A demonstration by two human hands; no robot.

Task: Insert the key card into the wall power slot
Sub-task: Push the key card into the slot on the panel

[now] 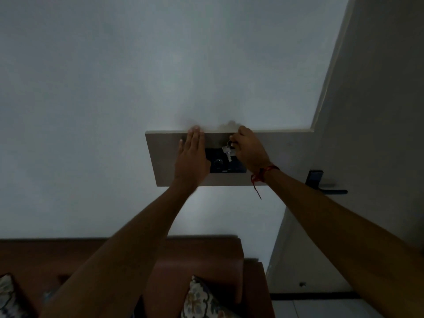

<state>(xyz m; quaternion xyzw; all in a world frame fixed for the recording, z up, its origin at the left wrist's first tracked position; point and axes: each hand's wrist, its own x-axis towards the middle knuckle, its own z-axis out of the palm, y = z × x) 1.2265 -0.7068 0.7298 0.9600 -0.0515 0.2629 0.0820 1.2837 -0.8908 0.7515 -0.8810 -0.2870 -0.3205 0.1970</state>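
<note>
Forearms reaching up from bottom edge, both bare. Key card not distinguishable; keys dangling beneath right hand, in front of dark switch plate holding power slot. Right hand closing fingers on key ring, red thread circling wrist. Left hand lying flat, fingers spread wide, pressing on beige wall panel. Pale wall surrounding panel. Door handle showing at right. Brown sofa and patterned cushion sitting below. Room looking dim.
</note>
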